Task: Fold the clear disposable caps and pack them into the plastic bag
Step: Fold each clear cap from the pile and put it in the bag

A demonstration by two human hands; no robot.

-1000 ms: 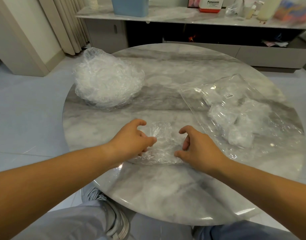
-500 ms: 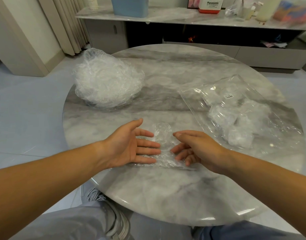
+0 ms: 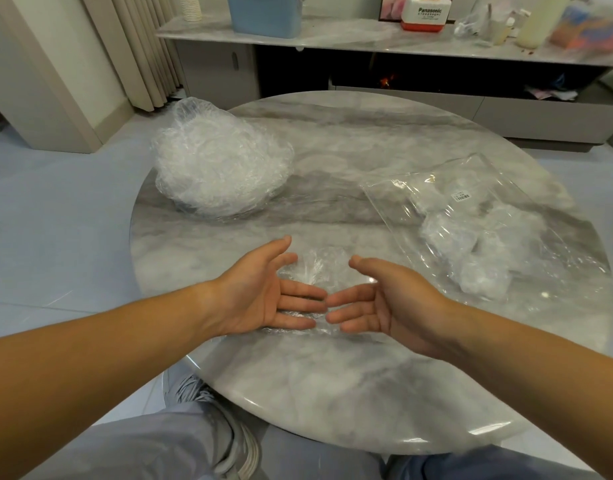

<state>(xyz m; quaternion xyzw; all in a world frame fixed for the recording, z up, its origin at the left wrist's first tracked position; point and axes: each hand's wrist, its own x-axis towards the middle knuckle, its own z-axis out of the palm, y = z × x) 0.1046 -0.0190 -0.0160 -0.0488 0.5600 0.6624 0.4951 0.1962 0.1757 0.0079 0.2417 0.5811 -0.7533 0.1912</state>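
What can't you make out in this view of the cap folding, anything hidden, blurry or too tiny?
- Head view: fingers of the left hand and right hand cover the near part of the cap; its folds are unclear.
- Caps in the plastic bag and in the loose pile cannot be counted; clear film merges.
- Bag label: too small to read.
- Colourful things at the top right edge: blurred.

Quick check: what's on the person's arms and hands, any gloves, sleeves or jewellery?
Both bare. The left hand and right hand wear no gloves, and no rings show. The left forearm and right forearm carry no sleeve, watch or band as far as the frame reaches.
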